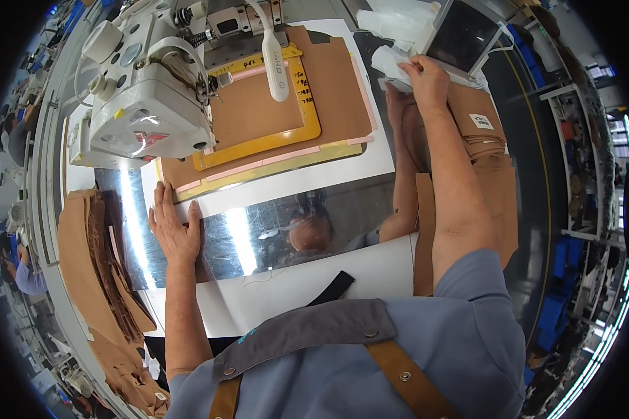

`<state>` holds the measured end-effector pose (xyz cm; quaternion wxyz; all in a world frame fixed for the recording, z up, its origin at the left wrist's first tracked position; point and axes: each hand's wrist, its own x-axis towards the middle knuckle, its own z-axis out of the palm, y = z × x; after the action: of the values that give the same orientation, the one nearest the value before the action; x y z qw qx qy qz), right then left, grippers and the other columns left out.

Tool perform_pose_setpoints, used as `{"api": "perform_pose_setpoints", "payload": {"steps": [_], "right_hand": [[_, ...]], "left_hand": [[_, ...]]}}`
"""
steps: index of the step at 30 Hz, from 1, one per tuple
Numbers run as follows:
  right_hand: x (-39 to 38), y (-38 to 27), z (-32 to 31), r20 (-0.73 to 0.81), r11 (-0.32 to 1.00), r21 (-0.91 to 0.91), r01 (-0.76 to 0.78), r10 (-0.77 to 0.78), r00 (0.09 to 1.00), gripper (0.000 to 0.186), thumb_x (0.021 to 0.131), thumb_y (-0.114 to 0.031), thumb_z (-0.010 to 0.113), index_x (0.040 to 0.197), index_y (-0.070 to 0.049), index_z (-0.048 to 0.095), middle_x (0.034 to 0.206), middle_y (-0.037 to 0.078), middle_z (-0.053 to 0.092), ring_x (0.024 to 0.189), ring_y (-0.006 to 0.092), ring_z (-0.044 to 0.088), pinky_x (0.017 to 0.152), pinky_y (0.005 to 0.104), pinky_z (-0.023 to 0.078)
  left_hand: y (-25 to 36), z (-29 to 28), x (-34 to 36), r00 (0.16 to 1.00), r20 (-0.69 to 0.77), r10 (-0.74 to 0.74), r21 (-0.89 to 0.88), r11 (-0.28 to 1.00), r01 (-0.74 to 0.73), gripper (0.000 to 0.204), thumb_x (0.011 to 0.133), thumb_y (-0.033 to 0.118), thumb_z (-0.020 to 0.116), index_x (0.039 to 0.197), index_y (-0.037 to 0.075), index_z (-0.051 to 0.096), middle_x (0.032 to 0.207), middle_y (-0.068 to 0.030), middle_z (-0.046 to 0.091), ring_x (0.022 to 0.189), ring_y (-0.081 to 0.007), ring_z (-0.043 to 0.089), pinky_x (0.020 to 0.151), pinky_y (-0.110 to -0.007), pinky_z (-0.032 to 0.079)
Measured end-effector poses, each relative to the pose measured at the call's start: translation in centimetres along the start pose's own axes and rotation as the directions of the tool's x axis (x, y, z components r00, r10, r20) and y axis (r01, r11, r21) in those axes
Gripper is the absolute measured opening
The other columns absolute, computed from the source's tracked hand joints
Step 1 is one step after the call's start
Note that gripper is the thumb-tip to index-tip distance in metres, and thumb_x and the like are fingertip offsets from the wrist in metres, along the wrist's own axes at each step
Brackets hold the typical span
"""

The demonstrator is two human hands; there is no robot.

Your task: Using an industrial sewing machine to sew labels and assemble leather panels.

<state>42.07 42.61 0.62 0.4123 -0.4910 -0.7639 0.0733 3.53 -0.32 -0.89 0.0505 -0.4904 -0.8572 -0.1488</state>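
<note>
My left hand lies flat with fingers stretched, its fingertips at the near left corner of a brown fabric piece. A yellow frame with handwritten marks sits on that fabric, partly under the head of a white sewing machine. Pink and yellow strips run along the fabric's near edge. Far right, my right hand is closed in a pinch on a thin white sheet, in front of a small screen. What the sheet is made of cannot be made out.
A shiny metal plate mirrors the lights nearer to me. Stacked brown fabric pieces lie at the right and hang at the left. A white control wand hangs above the frame. Crumpled white material lies beside the screen.
</note>
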Motion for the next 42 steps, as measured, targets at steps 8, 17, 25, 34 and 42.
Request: {"api": "perform_pose_setpoints", "payload": {"steps": [8,17,25,34,42], "right_hand": [[-0.1,-1.6,1.1,0.082,0.984,-0.162,-0.07,0.085,0.993,0.034,0.075,-0.031,0.091,0.089,-0.004,0.076,0.086,0.011,0.075,0.078,0.026,0.072,0.071,0.0373,0.056],[-2.1,-2.2,-1.2,0.276,0.962,0.071,-0.265,0.237,0.931,0.023,0.09,-0.025,0.079,0.095,-0.002,0.08,0.081,0.015,0.076,0.074,0.0279,0.074,0.071,0.0352,0.057],[-5.9,-11.0,-2.0,0.229,0.975,0.182,0.124,-0.165,0.959,0.015,0.089,-0.016,0.076,0.091,-0.001,0.077,0.084,0.015,0.075,0.076,0.0293,0.073,0.069,0.0374,0.056],[-13.5,-21.3,2.6,0.441,0.78,0.617,0.102,-0.451,0.776,0.018,0.082,-0.009,0.08,0.099,-0.002,0.075,0.09,0.01,0.073,0.077,0.0248,0.07,0.068,0.0347,0.054],[-9.7,-20.4,6.5,0.347,0.705,0.512,0.491,-0.692,0.633,0.022,0.081,-0.028,0.084,0.093,-0.01,0.077,0.089,0.006,0.075,0.087,0.0259,0.068,0.081,0.038,0.051]], "left_hand": [[-0.2,0.1,0.1,1.0,-0.016,0.013,-0.027,1.0,-0.013,0.069,0.095,0.037,0.062,0.155,0.007,0.044,0.16,-0.0179,0.043,0.15,-0.0319,0.038,0.124,-0.054,0.021],[0.0,-0.2,0.0,1.0,-0.011,0.002,-0.018,1.0,-0.003,0.068,0.095,0.036,0.062,0.154,0.007,0.045,0.16,-0.0178,0.043,0.15,-0.0315,0.038,0.124,-0.054,0.02],[7.2,-2.3,-0.2,0.992,0.054,0.112,-0.356,0.931,-0.086,0.053,0.09,0.024,0.075,0.136,0.004,0.06,0.128,-0.0156,0.068,0.12,-0.0312,0.064,0.104,-0.046,0.045],[14.3,2.7,5.3,0.902,0.427,-0.065,-0.845,0.326,0.424,0.029,0.1,0.012,0.069,0.123,-0.005,0.062,0.101,-0.0087,0.073,0.09,-0.0107,0.069,0.079,-0.022,0.056],[11.4,3.0,6.4,0.937,0.346,-0.041,-0.855,0.397,0.333,0.025,0.099,0.005,0.068,0.121,-0.002,0.062,0.099,-0.0058,0.073,0.086,-0.0064,0.066,0.076,-0.021,0.054]]}}
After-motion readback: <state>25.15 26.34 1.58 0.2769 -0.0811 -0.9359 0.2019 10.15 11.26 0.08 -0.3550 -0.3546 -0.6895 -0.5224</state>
